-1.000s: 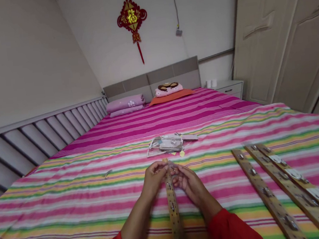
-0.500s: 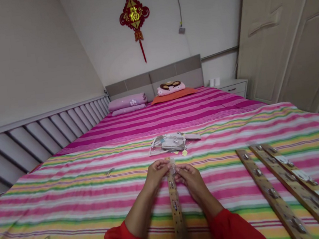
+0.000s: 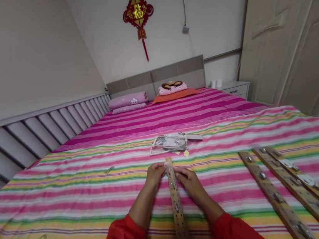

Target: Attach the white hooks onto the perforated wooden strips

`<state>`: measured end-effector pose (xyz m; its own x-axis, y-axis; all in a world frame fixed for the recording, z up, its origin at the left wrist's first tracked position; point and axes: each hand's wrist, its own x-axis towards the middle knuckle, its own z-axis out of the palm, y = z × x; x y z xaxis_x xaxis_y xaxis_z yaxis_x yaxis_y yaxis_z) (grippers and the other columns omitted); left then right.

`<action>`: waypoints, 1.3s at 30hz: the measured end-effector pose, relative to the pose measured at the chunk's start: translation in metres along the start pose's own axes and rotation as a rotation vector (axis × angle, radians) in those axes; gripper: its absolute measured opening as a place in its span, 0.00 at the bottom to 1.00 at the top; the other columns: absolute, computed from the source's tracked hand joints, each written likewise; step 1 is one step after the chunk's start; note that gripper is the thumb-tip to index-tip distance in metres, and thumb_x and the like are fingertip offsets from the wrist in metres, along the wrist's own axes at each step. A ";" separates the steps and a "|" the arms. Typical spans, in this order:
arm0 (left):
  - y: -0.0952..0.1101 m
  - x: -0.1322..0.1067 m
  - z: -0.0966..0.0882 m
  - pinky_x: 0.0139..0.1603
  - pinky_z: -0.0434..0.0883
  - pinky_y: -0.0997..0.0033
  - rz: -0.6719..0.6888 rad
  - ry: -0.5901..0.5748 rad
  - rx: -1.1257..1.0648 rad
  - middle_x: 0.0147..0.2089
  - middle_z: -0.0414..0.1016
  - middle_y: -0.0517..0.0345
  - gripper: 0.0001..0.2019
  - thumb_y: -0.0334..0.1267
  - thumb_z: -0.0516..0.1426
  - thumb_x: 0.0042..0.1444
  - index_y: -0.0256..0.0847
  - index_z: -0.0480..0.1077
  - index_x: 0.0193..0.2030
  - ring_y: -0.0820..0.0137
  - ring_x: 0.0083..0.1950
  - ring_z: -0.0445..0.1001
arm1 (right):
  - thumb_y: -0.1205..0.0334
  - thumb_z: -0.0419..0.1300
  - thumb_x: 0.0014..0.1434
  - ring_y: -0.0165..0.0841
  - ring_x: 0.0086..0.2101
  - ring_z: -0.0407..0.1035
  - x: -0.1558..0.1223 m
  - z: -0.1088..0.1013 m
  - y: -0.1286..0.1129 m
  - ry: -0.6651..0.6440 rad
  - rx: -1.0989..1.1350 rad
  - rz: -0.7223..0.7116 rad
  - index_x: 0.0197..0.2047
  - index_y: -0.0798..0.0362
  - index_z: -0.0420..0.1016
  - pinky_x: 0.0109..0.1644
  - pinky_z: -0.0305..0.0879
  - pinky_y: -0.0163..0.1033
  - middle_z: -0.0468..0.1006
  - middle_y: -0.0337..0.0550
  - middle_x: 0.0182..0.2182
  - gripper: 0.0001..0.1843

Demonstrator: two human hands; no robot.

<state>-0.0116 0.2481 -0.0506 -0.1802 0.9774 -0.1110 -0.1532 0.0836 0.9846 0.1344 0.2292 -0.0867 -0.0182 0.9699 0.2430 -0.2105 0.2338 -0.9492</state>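
Grip, left [image 3: 154,175]: fingertips at the far end of the wooden strip [image 3: 179,225]; whether closed on anything, I cannot tell. Grip, right [image 3: 191,182]: fingertips by the opposite edge, hold likewise unclear. Strip: lengthwise on the striped bedcover [image 3: 85,206]; I judge it light, stiff, best held by its long edges, off the slick metal fittings [image 3: 176,207]. Three similar strips [image 3: 301,194]: rightward, apart.

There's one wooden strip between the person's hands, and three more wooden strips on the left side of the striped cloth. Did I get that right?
Not quite: the three more wooden strips are on the right side of the striped cloth, as the head view shows. One wooden strip is between the left hand and right hand, just as you said.
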 end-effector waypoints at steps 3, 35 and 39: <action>-0.003 0.002 0.000 0.23 0.59 0.79 0.009 -0.006 0.014 0.17 0.70 0.61 0.13 0.37 0.68 0.28 0.32 0.74 0.22 0.80 0.19 0.63 | 0.57 0.64 0.46 0.42 0.37 0.74 0.001 -0.001 0.003 -0.012 -0.036 -0.015 0.33 0.49 0.83 0.46 0.68 0.48 0.82 0.46 0.33 0.11; -0.016 0.012 0.011 0.17 0.51 0.78 -0.093 0.149 0.268 0.11 0.59 0.68 0.09 0.33 0.61 0.38 0.39 0.63 0.16 0.80 0.13 0.54 | 0.58 0.57 0.51 0.38 0.32 0.70 -0.005 -0.001 0.003 -0.011 -0.334 -0.105 0.36 0.50 0.82 0.38 0.67 0.42 0.74 0.44 0.27 0.14; -0.016 0.015 0.012 0.17 0.51 0.77 -0.093 0.139 0.357 0.09 0.56 0.67 0.13 0.34 0.59 0.41 0.39 0.61 0.12 0.80 0.13 0.52 | 0.61 0.55 0.54 0.37 0.30 0.67 -0.009 0.000 -0.004 -0.035 -0.477 -0.118 0.35 0.51 0.83 0.35 0.65 0.40 0.70 0.42 0.24 0.14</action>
<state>-0.0001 0.2634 -0.0668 -0.3148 0.9289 -0.1950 0.1682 0.2568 0.9517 0.1349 0.2198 -0.0849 -0.0554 0.9339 0.3532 0.2579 0.3551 -0.8985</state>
